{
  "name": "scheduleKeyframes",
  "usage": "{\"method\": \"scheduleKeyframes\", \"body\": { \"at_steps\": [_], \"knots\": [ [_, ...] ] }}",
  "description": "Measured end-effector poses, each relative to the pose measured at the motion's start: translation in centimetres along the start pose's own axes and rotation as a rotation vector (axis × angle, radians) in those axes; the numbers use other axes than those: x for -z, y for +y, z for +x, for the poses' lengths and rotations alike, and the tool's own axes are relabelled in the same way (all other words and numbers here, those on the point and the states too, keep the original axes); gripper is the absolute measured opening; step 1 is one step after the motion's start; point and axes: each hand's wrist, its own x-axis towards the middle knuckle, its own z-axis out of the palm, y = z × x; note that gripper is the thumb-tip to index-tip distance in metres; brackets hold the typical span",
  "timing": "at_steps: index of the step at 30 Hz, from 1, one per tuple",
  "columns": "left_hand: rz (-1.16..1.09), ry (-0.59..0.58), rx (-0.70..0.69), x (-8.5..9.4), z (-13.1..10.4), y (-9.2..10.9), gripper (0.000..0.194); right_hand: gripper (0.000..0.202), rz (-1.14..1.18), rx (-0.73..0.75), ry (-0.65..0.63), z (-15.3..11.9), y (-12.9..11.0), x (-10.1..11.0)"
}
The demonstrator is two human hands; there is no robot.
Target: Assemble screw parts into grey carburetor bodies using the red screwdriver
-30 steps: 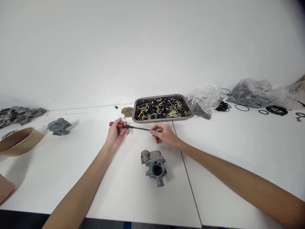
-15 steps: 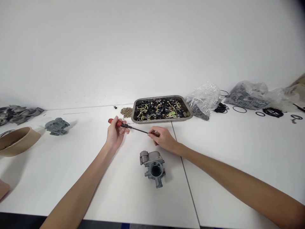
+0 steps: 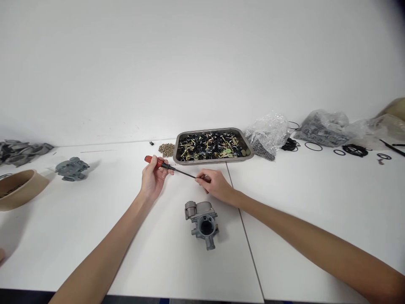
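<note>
My left hand (image 3: 153,177) is closed around the red and black handle of a screwdriver (image 3: 180,171), whose dark shaft slants right and slightly down. At the shaft's tip, the fingers of my right hand (image 3: 213,182) are pinched together; whatever lies between them is too small or hidden to make out. A grey metal carburetor (image 3: 205,221) rests on the white table just below my hands, its round dark bore facing me.
Behind my hands stands a metal tray (image 3: 215,160) of black and brass parts, beside a pile of small brass pieces (image 3: 166,150). Plastic bags (image 3: 268,131) and black rubber rings (image 3: 355,150) lie right. Leftward are another carburetor body (image 3: 72,169) and a tan bowl (image 3: 30,190).
The view has shifted slightly, moving the surroundings a little left. My hands keep the same hold, with the screwdriver handle turned slightly. At the left edge, the skin-coloured shape shows less.
</note>
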Motion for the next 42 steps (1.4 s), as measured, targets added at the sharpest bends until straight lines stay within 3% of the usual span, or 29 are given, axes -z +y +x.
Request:
{"method": "scheduleKeyframes", "body": {
  "at_steps": [3, 6, 12, 16, 19, 27, 32, 39, 42],
  "knots": [
    [-0.042, 0.044, 0.053, 0.1, 0.2, 0.6, 0.032, 0.022, -0.119, 0.005, -0.078, 0.5, -1.4, 1.8],
    [-0.095, 0.076, 0.078, 0.6, 0.6, 0.8, 0.032, 0.031, -0.253, -0.02, -0.12, 1.7, -3.0, 5.8],
    [-0.164, 0.096, 0.141, 1.6, 1.1, -0.4, 0.03, 0.023, -0.504, -0.163, 0.031, 5.2, -3.7, 15.0],
    [-0.159, 0.085, 0.183, 1.9, 1.2, -0.8, 0.032, 0.019, -0.556, -0.197, 0.029, 6.4, -2.7, 17.7],
    [-0.154, 0.08, 0.194, 1.9, 1.3, -0.8, 0.032, 0.019, -0.586, -0.174, 0.064, 7.0, -1.3, 17.2],
    [-0.155, 0.078, 0.196, 1.7, 1.2, -0.9, 0.029, 0.017, -0.678, -0.053, 0.019, 7.6, 3.3, 11.1],
    [-0.158, 0.086, 0.2, 1.8, 1.3, -0.9, 0.032, 0.018, -0.692, -0.023, 0.026, 7.6, 4.0, 11.5],
    [-0.167, 0.095, 0.2, 1.8, 1.2, -0.7, 0.03, 0.021, -0.664, 0.003, 0.064, 7.7, 2.7, 12.5],
    [-0.163, 0.093, 0.206, 1.7, 1.2, -0.8, 0.031, 0.02, -0.669, -0.016, 0.022, 7.7, 2.5, 12.3]
  ]
}}
